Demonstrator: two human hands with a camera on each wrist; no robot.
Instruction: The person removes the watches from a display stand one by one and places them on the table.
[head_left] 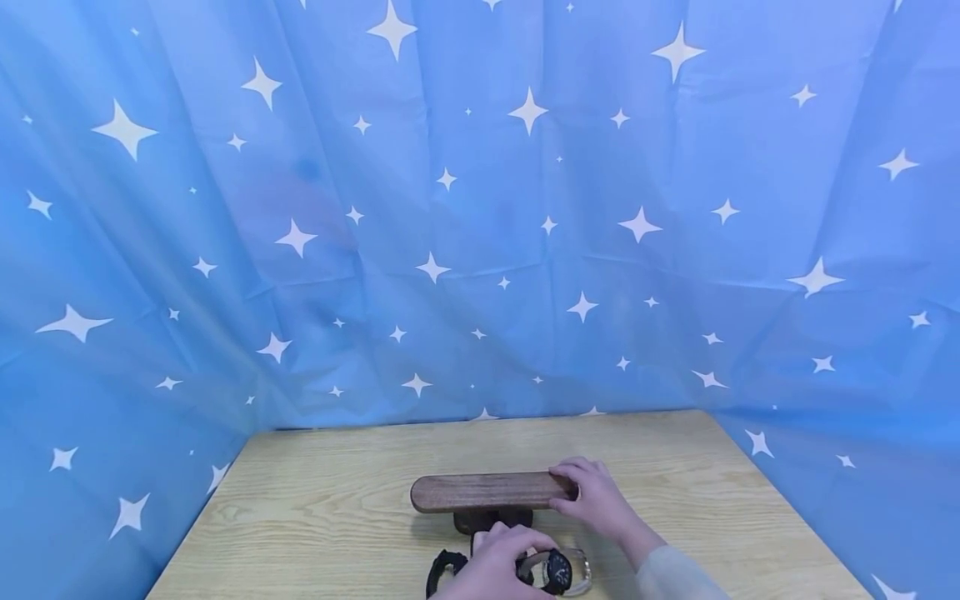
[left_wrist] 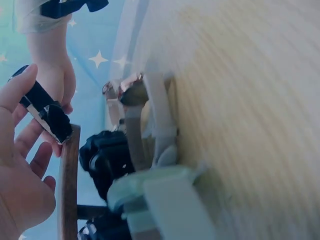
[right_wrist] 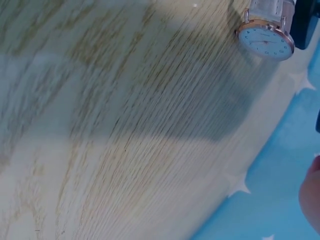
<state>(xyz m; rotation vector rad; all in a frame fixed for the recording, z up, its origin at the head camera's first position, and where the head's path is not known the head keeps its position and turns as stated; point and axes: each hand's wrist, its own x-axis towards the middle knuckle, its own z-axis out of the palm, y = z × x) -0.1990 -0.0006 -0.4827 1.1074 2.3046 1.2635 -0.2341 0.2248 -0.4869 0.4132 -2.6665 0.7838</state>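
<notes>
A blue star-printed curtain (head_left: 480, 208) hangs behind a pale wooden table (head_left: 315, 517). The right hand (head_left: 596, 496) curls its fingers over the right end of a dark wooden watch stand (head_left: 487, 492). The left hand (head_left: 495, 571), at the near table edge just in front of the stand, pinches a black watch (head_left: 557, 572) by its strap. A white-dialled watch (right_wrist: 265, 40) lies beside it.

The right hand (head_left: 596, 497) grips the right end of a wooden stand (head_left: 487, 492) on the tabletop (head_left: 337, 500). Nearer, the left hand (head_left: 495, 571) holds a black watch (head_left: 557, 572).
</notes>
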